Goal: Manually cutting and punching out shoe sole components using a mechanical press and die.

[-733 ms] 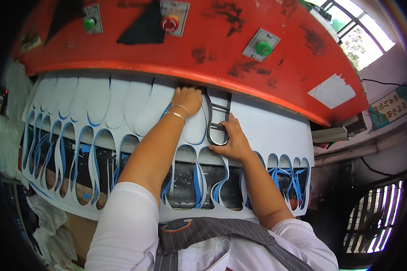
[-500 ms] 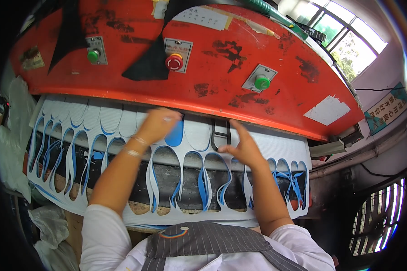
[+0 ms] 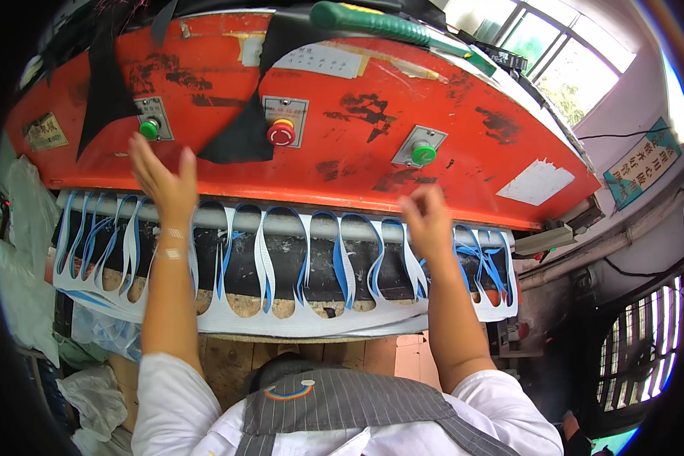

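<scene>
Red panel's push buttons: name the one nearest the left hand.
The leftmost green button, close to the left hand; the red button and other green button sit farther off, to its right.

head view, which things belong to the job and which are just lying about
Likely the job: holed white sheet; red machine; left green button, near left hand; right green button, near right hand.

Apparently lying about: crumpled plastic bag; draped black scrap; green handle.

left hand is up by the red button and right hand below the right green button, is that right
No: the head view shows the left hand up by the left green button, not the red button; the right hand is below the right green button.
</scene>
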`<control>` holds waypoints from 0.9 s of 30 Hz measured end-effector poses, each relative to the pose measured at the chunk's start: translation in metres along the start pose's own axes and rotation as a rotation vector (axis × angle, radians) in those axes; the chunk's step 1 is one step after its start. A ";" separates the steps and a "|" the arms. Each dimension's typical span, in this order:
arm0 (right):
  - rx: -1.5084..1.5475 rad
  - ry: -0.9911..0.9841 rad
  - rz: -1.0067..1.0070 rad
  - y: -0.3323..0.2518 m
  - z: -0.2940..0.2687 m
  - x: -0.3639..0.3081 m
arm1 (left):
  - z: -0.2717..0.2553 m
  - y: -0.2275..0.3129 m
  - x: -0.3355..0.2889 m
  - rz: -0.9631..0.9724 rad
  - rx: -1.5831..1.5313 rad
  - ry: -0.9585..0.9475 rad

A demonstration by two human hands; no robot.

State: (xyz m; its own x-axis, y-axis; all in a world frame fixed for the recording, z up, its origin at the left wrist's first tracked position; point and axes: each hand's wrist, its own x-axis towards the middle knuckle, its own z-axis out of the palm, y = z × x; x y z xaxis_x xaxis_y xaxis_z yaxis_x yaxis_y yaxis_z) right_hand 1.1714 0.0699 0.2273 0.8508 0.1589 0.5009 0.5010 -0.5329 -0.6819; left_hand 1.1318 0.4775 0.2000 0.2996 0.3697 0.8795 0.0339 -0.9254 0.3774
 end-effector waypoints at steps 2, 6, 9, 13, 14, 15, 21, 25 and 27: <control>-0.129 -0.380 0.169 0.003 -0.007 -0.042 | -0.028 0.033 -0.063 -0.132 -0.247 -0.390; -0.279 -0.912 0.281 0.001 -0.019 -0.103 | -0.092 0.125 -0.129 -0.163 -0.532 -1.097; -0.342 -0.939 0.187 0.011 -0.025 -0.136 | -0.112 0.160 -0.154 0.042 -0.397 -1.250; -0.422 -0.675 0.194 0.011 -0.020 -0.158 | -0.121 0.181 -0.169 0.171 -0.160 -1.172; -0.444 -0.635 0.194 0.009 -0.019 -0.160 | -0.119 0.181 -0.175 0.167 -0.177 -1.103; -0.464 -0.596 0.195 0.008 -0.017 -0.159 | -0.119 0.183 -0.176 0.172 -0.171 -1.110; -0.452 -0.636 0.149 0.015 -0.020 -0.153 | -0.117 0.191 -0.179 0.123 -0.177 -1.016; -0.399 -0.998 0.203 0.002 -0.043 -0.127 | -0.116 0.188 -0.153 0.154 -0.045 -1.398; -0.255 -1.202 0.210 -0.003 -0.065 -0.104 | -0.116 0.200 -0.123 0.158 -0.001 -1.769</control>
State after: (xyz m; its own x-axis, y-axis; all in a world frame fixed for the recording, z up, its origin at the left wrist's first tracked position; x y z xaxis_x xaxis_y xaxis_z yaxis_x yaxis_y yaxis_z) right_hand 1.0712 0.0009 0.2127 0.5839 0.6382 -0.5017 0.4072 -0.7649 -0.4991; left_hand 0.9910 0.2563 0.2008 0.8714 -0.2380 -0.4290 -0.0946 -0.9395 0.3291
